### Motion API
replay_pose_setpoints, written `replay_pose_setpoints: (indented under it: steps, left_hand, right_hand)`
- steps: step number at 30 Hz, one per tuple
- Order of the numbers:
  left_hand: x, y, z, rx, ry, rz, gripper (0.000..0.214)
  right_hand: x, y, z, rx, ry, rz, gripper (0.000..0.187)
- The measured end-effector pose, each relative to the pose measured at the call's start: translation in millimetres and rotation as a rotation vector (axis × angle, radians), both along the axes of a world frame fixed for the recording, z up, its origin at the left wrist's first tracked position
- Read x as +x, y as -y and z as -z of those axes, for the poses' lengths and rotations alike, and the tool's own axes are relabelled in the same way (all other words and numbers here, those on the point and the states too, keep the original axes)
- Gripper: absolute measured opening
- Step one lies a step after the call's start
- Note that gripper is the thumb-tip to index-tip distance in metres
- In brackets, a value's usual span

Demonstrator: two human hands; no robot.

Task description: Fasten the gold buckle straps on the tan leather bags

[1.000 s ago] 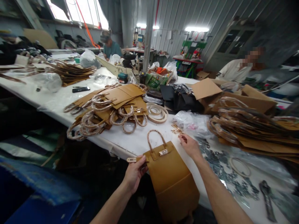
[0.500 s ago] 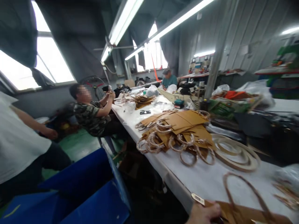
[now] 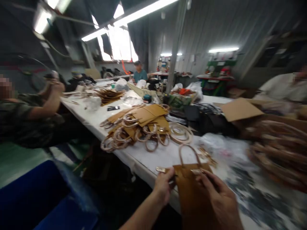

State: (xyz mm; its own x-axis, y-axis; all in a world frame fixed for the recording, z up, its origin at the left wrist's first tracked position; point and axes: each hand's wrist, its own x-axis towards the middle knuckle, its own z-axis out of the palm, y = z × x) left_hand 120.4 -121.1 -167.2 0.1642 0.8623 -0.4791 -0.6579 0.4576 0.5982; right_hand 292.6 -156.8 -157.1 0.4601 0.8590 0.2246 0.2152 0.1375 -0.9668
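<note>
A brown bag panel (image 3: 189,191) with a looped handle (image 3: 187,147) hangs at the table's front edge. My left hand (image 3: 163,187) is closed at its upper left side, on a strap whose metal-looking end piece (image 3: 160,169) sticks out beyond the fingers. Over the panel's right part, my right hand (image 3: 222,195) pinches a small shiny metal piece (image 3: 196,172) between thumb and fingers. Whether that piece touches the panel I cannot tell. Beyond my hands lies a pile of similar brown panels (image 3: 150,115) with wrapped handles.
Coiled beige strips (image 3: 179,132) lie by the pile. Plastic bags (image 3: 220,145) and small gold-coloured parts (image 3: 207,156) are on the right, near bundled brown handles (image 3: 278,153) and a cardboard box (image 3: 242,110). A blue bin (image 3: 35,191) stands at lower left. Co-workers sit around the table.
The view has swung right. The bag panel now shows more fully between both hands. My right hand has come into view with a small metal piece.
</note>
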Motion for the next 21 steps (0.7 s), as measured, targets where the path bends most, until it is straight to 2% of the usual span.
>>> replay_pose_setpoints:
  steps: [4, 9, 15, 21]
  left_hand:
    - [-1.0, -3.0, 6.7, 0.021, 0.052, 0.064, 0.05]
    - [-1.1, 4.9, 2.4, 0.055, 0.068, 0.09, 0.048]
    - [1.0, 9.6, 0.2, 0.099, 0.055, 0.125, 0.046]
    - [-2.1, 11.6, 0.4, 0.154, 0.02, 0.146, 0.043]
  right_hand:
    - [3.5, 12.6, 5.9, -0.101, -0.04, -0.058, 0.041]
    - [-8.8, 14.7, 1.7, -0.136, -0.15, -0.104, 0.041]
    - [-17.4, 20.3, -9.2, -0.139, -0.028, -0.113, 0.036]
    - [-23.9, 21.9, -11.0, -0.112, 0.145, -0.105, 0.025]
